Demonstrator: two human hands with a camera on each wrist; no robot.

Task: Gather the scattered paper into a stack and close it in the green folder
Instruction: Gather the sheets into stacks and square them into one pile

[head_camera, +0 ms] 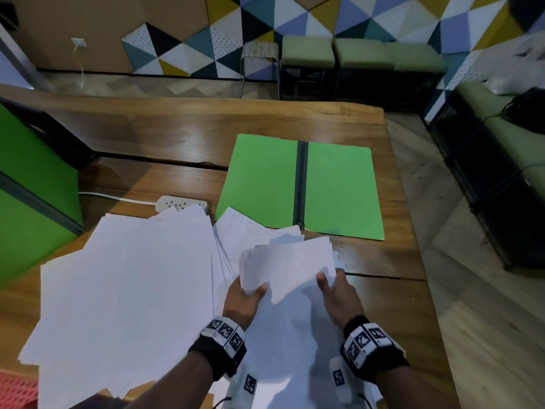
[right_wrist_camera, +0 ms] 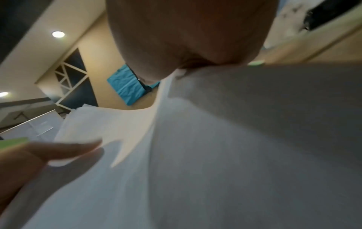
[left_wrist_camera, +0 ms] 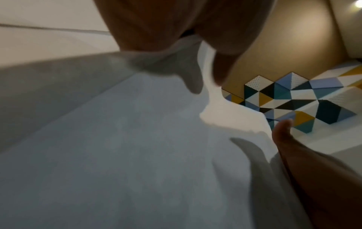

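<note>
At the bottom centre of the head view we hold a bundle of white sheets (head_camera: 287, 261) between both hands. Our left hand (head_camera: 243, 301) grips its left edge, thumb on top and fingers hidden beneath; our right hand (head_camera: 339, 296) pinches the right edge the same way, thumb laid over the paper. The wrist views confirm it: blurred paper fills both frames, with a thumb (left_wrist_camera: 282, 133) pressed on the sheet on the left side and fingers (right_wrist_camera: 64, 148) curled along it on the right. Both wrists wear black bands with square printed markers.

To the lower left of the frame, the scattered paper (head_camera: 124, 290) lies fanned over the wooden table (head_camera: 177, 143), more sheets spreading under the held bundle. Just beyond the pile, a white power strip (head_camera: 180, 203) sits with its cord running left.

Past the bundle, in the middle of the frame, the green folder (head_camera: 300, 184) lies open and flat, dark spine up the centre, its near edge just overlapped by loose sheets.

Across the top, green cushioned stools (head_camera: 359, 53) stand against a wall of coloured triangles.
</note>
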